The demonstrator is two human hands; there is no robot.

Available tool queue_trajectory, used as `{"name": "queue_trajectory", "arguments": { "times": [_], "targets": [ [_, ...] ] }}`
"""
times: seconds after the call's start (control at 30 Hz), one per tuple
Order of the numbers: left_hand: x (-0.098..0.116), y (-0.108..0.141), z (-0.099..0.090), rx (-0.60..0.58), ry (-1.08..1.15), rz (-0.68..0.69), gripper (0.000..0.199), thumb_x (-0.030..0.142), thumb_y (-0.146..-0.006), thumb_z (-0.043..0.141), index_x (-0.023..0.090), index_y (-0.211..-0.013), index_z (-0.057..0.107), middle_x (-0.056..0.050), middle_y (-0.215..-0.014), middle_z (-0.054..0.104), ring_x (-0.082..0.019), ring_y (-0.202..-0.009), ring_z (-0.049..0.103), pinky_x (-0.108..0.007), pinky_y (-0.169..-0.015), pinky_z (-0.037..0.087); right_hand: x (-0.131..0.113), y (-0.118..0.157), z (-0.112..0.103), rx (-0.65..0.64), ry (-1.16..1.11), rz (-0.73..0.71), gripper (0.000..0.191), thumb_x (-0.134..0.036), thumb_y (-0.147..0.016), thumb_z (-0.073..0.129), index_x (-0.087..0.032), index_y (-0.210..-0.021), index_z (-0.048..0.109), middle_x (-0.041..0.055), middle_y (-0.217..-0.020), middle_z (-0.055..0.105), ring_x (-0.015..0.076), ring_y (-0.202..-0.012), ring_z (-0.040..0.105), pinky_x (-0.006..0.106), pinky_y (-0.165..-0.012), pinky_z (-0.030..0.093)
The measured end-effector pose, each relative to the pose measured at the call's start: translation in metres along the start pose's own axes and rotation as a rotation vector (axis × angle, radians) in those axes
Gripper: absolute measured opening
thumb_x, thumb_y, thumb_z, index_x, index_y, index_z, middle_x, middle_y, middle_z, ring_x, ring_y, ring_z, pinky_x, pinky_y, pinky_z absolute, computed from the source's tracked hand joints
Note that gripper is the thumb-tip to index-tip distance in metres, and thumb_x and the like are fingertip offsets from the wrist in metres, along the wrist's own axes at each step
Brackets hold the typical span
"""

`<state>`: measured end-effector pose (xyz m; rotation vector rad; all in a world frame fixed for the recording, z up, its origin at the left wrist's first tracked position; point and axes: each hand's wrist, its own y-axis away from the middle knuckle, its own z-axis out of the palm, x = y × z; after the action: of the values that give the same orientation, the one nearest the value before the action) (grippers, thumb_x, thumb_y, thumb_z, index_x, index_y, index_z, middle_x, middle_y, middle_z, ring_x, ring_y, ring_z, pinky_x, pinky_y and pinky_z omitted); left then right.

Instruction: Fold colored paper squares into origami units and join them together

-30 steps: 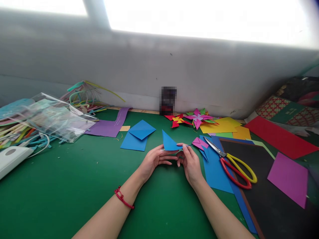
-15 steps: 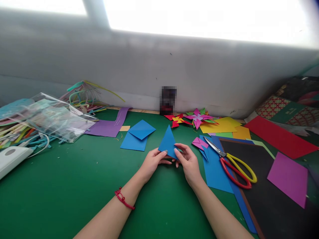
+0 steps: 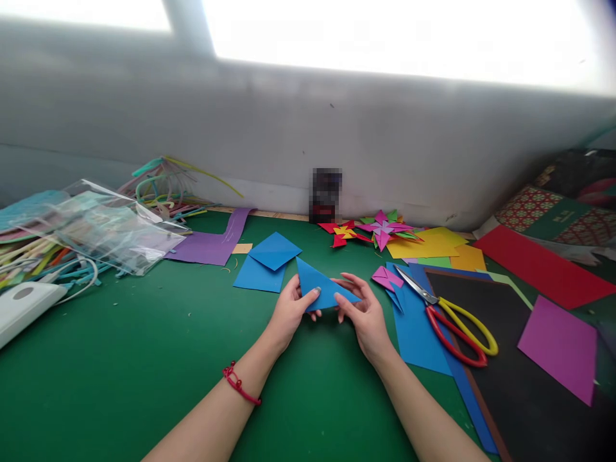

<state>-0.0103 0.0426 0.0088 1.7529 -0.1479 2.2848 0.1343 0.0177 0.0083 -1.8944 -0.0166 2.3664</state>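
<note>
A blue folded paper triangle [image 3: 320,289] is held above the green table [image 3: 144,359], one corner pointing up and left, another toward the right. My left hand [image 3: 290,314] grips its lower left part, thumb on the front face. My right hand [image 3: 363,313] pinches it near the right corner, thumb in front and other fingers partly hidden behind. Two blue sheets [image 3: 275,250] overlap on the table beyond my left hand. To the right of my right hand lies a small folded pink piece [image 3: 386,277].
Scissors with red and yellow handles [image 3: 462,330] rest on a blue sheet and a black board [image 3: 520,359] at right. Folded paper stars [image 3: 382,229] sit near the wall. Clear plastic bags [image 3: 115,224] and a white device [image 3: 29,308] are at left.
The blue triangle has turned in my hands: its top corner now leans to the left and a long corner reaches right. Both hands still grip it, in nearly the same place.
</note>
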Motion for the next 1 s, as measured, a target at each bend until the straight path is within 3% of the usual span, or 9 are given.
{"name": "queue_trajectory", "arguments": {
  "times": [0.17,0.23,0.37,0.43,0.53,0.63,0.8,1.0],
  "targets": [
    [-0.0009,0.0013,0.0009,0.039,-0.008,-0.012,0.033,0.034,-0.071,0.061,0.017,-0.096,0.048,-0.001,-0.075,0.056,-0.012,-0.053,0.054,-0.021,-0.041,0.043,0.0035,0.0006,-0.0029,-0.043,0.048,0.093,0.030,-0.028,-0.072,0.063,-0.019,-0.100,0.057,-0.0013,-0.062,0.056,0.0106,-0.052,0.051,0.022,-0.048,0.044],
    [-0.0022,0.0025,0.0003,0.041,-0.026,-0.039,0.034,0.036,-0.071,0.060,0.016,-0.097,0.051,0.000,-0.070,0.055,-0.011,-0.051,0.051,-0.020,-0.038,0.040,0.0041,-0.0001,-0.0040,-0.041,0.041,0.106,0.029,-0.029,-0.071,0.064,-0.018,-0.098,0.059,-0.0022,-0.057,0.054,0.0101,-0.050,0.050,0.022,-0.049,0.043],
    [-0.0030,0.0026,-0.0021,-0.062,-0.022,-0.076,0.040,0.037,-0.076,0.053,0.016,-0.110,0.053,0.001,-0.059,0.053,-0.008,-0.043,0.045,-0.019,-0.037,0.036,0.0027,-0.0004,-0.0022,0.000,0.018,0.060,0.044,-0.030,-0.072,0.063,-0.022,-0.113,0.050,-0.0033,-0.061,0.053,0.0116,-0.054,0.053,0.023,-0.048,0.045],
    [-0.0024,0.0015,-0.0030,-0.055,0.024,-0.074,0.041,0.036,-0.077,0.053,0.017,-0.113,0.052,0.000,-0.062,0.056,-0.008,-0.044,0.047,-0.019,-0.041,0.038,0.0020,0.0005,-0.0003,-0.015,0.033,0.018,0.048,-0.030,-0.074,0.060,-0.026,-0.119,0.044,-0.0013,-0.070,0.054,0.0133,-0.060,0.056,0.023,-0.047,0.046],
    [-0.0021,-0.0004,-0.0034,-0.001,0.141,-0.048,0.039,0.033,-0.076,0.055,0.016,-0.110,0.053,-0.004,-0.077,0.061,-0.011,-0.054,0.055,-0.023,-0.050,0.044,0.0019,0.0028,0.0020,-0.122,0.143,-0.044,0.037,-0.027,-0.075,0.057,-0.026,-0.112,0.052,0.0040,-0.091,0.055,0.0152,-0.070,0.057,0.024,-0.047,0.048],
    [-0.0022,-0.0008,-0.0030,0.030,0.190,-0.045,0.035,0.030,-0.073,0.059,0.012,-0.103,0.058,-0.006,-0.083,0.064,-0.016,-0.067,0.059,-0.028,-0.062,0.047,0.0022,0.0048,0.0031,-0.185,0.258,-0.090,0.027,-0.023,-0.077,0.053,-0.025,-0.103,0.059,0.0050,-0.095,0.053,0.0163,-0.076,0.057,0.024,-0.051,0.049],
    [-0.0007,0.0009,-0.0025,0.033,0.217,-0.031,0.029,0.027,-0.072,0.060,0.012,-0.097,0.061,-0.007,-0.090,0.065,-0.020,-0.084,0.059,-0.032,-0.079,0.044,0.0002,0.0066,0.0033,-0.142,0.358,-0.124,0.023,-0.024,-0.076,0.055,-0.026,-0.098,0.062,0.0047,-0.098,0.052,0.0164,-0.077,0.058,0.024,-0.053,0.049],
    [-0.0010,0.0004,-0.0029,0.028,0.183,-0.051,0.019,0.025,-0.070,0.062,0.011,-0.082,0.061,-0.007,-0.086,0.065,-0.019,-0.082,0.058,-0.031,-0.077,0.043,0.0010,0.0076,0.0028,-0.119,0.442,-0.117,0.022,-0.028,-0.071,0.063,-0.027,-0.093,0.065,0.0028,-0.090,0.055,0.0155,-0.074,0.058,0.026,-0.061,0.050]
  ]
}}
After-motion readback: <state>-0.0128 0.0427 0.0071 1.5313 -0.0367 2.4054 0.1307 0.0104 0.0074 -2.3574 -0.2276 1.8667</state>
